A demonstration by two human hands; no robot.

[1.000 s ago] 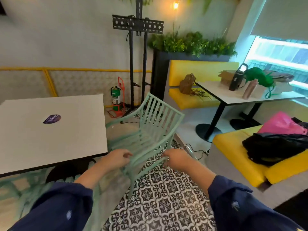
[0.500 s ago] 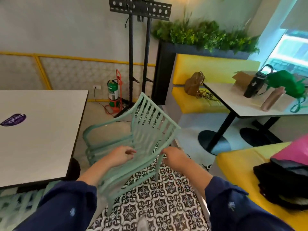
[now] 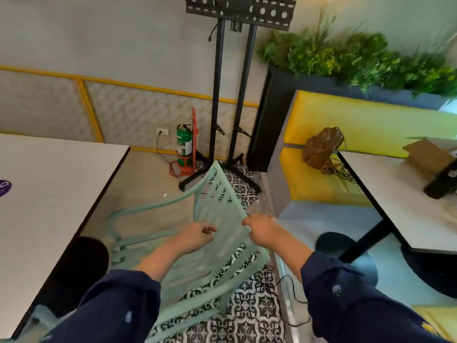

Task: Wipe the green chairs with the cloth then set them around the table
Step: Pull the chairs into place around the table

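As the left hand [image 3: 195, 235] curls round a slat and the right hand [image 3: 262, 230] grips the back's edge, the pale green chair [image 3: 217, 206], slatted with curved arms, tilts beside the white table [image 3: 61, 194].

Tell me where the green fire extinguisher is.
In the head view, the green fire extinguisher stands centre-left against the far wall, left of the black stand and beyond the green chair.
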